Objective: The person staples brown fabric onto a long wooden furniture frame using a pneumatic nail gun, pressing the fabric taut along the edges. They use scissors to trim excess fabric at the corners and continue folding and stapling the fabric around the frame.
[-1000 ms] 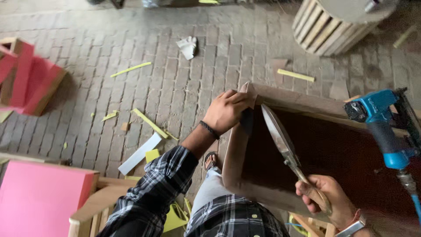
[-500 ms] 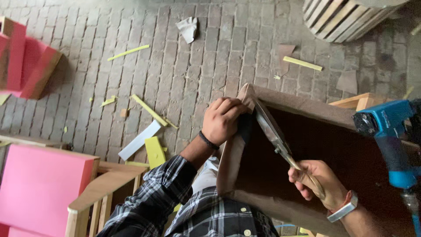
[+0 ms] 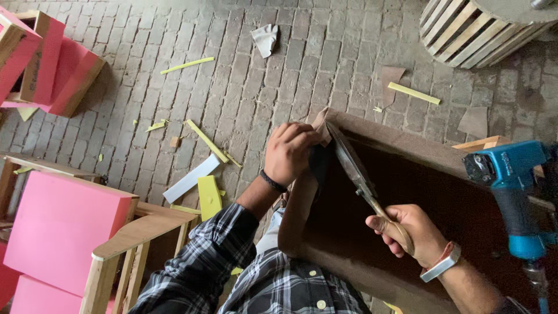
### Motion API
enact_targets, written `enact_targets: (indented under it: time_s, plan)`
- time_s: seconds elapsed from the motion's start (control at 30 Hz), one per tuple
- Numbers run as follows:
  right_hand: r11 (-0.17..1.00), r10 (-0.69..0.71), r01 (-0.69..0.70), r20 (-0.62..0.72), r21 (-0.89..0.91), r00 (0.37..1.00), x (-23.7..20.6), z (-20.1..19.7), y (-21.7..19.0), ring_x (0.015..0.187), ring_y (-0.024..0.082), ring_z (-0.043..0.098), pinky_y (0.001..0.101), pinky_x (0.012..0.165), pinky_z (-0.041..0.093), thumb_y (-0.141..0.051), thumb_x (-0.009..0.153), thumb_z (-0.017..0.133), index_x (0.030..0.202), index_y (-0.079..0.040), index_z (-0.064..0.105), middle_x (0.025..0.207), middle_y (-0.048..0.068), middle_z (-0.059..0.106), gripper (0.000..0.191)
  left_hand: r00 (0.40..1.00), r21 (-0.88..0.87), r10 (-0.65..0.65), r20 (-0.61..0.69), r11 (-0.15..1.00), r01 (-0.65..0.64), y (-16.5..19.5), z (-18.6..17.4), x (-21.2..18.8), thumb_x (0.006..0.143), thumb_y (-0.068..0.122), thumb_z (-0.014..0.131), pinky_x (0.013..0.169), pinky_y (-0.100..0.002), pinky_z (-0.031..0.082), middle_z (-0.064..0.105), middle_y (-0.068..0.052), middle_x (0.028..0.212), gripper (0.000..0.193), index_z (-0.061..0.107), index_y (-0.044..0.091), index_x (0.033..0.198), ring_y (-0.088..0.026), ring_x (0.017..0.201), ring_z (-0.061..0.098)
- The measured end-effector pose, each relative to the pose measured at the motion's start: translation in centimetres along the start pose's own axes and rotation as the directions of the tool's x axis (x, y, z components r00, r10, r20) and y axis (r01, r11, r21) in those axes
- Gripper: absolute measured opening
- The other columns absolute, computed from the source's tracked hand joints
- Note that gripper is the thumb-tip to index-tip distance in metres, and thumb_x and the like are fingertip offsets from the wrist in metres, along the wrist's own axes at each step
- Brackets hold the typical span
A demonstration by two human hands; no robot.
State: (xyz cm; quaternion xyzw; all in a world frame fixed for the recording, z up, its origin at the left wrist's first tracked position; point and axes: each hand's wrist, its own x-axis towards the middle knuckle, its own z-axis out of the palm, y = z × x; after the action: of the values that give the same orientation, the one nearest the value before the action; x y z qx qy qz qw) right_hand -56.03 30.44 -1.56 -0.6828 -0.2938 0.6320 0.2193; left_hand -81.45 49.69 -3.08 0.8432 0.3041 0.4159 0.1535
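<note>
My left hand grips the corner of brown fabric on a brown upholstered frame that stands in front of me. My right hand holds the handles of large metal scissors. The blades point up toward the fabric corner beside my left hand and lie along the frame's inner edge. A dark band is on my left wrist and a pale watch on my right.
A blue staple gun rests on the frame at right. Pink foam blocks on a wooden chair frame stand at lower left, more pink pieces at upper left. Yellow and white foam strips litter the brick floor. A slatted wooden spool is upper right.
My left hand and the fabric corner have shifted slightly as the view tilted. The scissors' blades have moved closer to the corner held by my left hand.
</note>
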Motion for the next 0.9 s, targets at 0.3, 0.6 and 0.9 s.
enact_targets:
  time_s: [0.3,0.6,0.9]
  plan:
    - [0.932,-0.110,0.054,0.138,0.360,0.984,-3.5,1.3,2.8,0.037,0.009,0.053,0.0243,0.034,0.044,-0.053,0.082,0.070,0.074,-0.002,0.066,0.052,0.001,0.058,0.052,0.695,-0.569,-0.647,0.314,0.457,0.683,-4.4,2.4,3.7,0.090,0.004,0.064,0.066,-0.027,0.051,0.068,-0.005,0.086,0.020,0.067,0.003,0.109,-0.008,0.074,0.062]
    - [0.780,-0.173,-0.015,0.238,0.626,0.956,-6.5,12.2,2.8,0.058,0.015,0.054,0.0315,0.053,0.051,-0.079,0.077,0.057,0.087,-0.004,0.061,0.067,0.003,0.054,0.076,0.560,-0.251,-0.407,0.722,0.599,0.760,-4.6,-2.1,8.4,0.088,0.017,0.073,0.055,-0.027,0.052,0.074,-0.002,0.079,0.020,0.078,0.004,0.101,-0.008,0.064,0.066]
    - [0.283,-0.556,0.199,-0.009,0.938,0.831,-2.2,25.1,-2.1,0.081,0.023,0.055,0.0377,0.075,0.047,-0.077,0.090,0.057,0.097,-0.004,0.055,0.085,0.009,0.054,0.073,0.686,-0.422,-0.086,0.723,0.732,0.536,-4.9,-1.4,9.0,0.085,0.012,0.076,0.063,-0.027,0.060,0.076,-0.002,0.080,0.019,0.073,0.003,0.101,-0.008,0.070,0.074]
